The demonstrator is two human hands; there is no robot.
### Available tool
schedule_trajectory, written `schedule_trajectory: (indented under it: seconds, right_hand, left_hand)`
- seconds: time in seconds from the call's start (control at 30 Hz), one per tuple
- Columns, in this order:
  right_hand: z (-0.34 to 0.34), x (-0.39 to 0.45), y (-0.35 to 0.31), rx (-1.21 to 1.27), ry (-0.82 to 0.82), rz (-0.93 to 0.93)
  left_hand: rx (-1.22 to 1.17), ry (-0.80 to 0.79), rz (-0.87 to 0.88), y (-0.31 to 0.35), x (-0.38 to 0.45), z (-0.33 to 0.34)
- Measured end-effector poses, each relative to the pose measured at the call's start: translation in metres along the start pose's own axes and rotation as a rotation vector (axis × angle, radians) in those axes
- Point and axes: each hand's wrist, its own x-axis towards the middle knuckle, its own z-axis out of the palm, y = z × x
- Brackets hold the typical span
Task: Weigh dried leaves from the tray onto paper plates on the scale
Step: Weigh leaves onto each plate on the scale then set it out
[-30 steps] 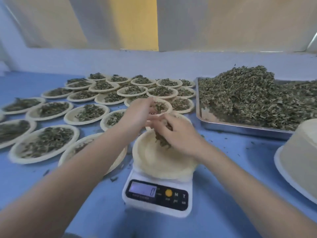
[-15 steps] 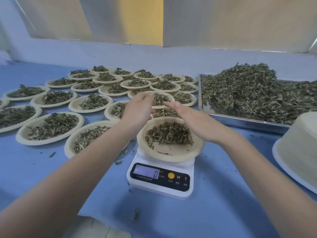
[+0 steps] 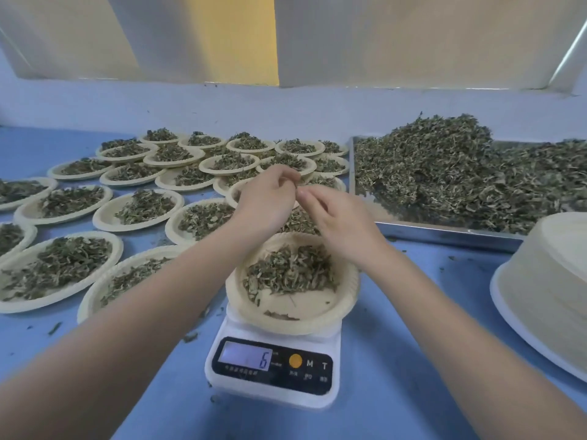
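**Hands above a loaded plate on the scale**

While both forearms reach in from the near edge, the left hand and right hand meet above the far rim of the paper plate that sits on the white digital scale. The left hand's fingers are curled with thumb and fingertips pinched together; a small bit of leaf seems to be between them, though this is too small to confirm. The right hand is relaxed, fingers loosely extended toward the left hand, holding nothing visible. A heap of dried leaves lies in the plate's far half; its near half is mostly bare. The scale's display reads 6.

The metal tray, piled with more leaves, stands to the right rear, its near edge just beyond the right wrist. A stack of unused plates sits at the right edge. Filled plates crowd the blue table on the left and rear, some overlapping, the nearest close beside the scale. Open table surface lies between scale and stack, and along the near edge.
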Motion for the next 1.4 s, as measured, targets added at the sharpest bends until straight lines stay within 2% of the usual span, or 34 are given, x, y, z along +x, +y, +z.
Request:
schedule_trajectory:
  seconds: [0.2,0.33,0.4,0.5,0.67,0.8,0.87,0.93,1.0,1.07,1.13,1.2,1.3,1.4]
  right_hand:
    - [-0.039,0.02,0.041,-0.001,0.007,0.192]
    - [-0.068,0.028,0.083,-0.207,0.019,0.36]
    - [-0.081,0.031,0.108,-0.386,-0.02,0.499]
    - [-0.094,0.036,0.145,-0.563,-0.04,0.82]
    - [-0.107,0.045,0.197,-0.512,0.033,1.27]
    - [-0.119,0.044,0.227,-0.482,0.059,1.431]
    - [-0.113,0.05,0.233,-0.482,-0.07,1.38]
    - [-0.104,0.058,0.229,-0.487,-0.185,1.206]
    - [-0.103,0.064,0.22,-0.45,-0.153,1.068]
    - [-0.107,0.065,0.217,-0.438,-0.117,1.056]
    - [-0.106,0.064,0.216,-0.526,-0.299,1.054]
    - [-0.096,0.06,0.213,-0.497,-0.48,0.975]
    - [-0.079,0.06,0.202,-0.408,-0.493,0.843]
    - [-0.063,0.061,0.19,-0.482,-0.546,0.805]
  left_hand:
    - [0.115,-0.13,0.105,0.022,0.044,0.037]
    - [0.276,-0.342,0.182,0.041,0.066,0.075]
    - [0.344,-0.428,0.227,0.047,0.071,0.096]
    - [0.457,-0.557,0.272,0.054,0.08,0.128]
    - [0.741,-0.786,0.291,0.053,0.096,0.175]
    - [0.792,-0.846,0.248,0.043,0.106,0.187]
    - [0.745,-0.813,0.224,0.037,0.109,0.188]
    - [0.643,-0.746,0.207,0.032,0.111,0.186]
    - [0.543,-0.665,0.209,0.03,0.114,0.183]
    - [0.467,-0.61,0.217,0.029,0.118,0.179]
    - [0.43,-0.563,0.222,0.03,0.121,0.174]
    - [0.407,-0.524,0.211,0.029,0.125,0.171]
    - [0.352,-0.461,0.171,0.026,0.131,0.165]
    - [0.263,-0.407,0.111,0.023,0.131,0.157]
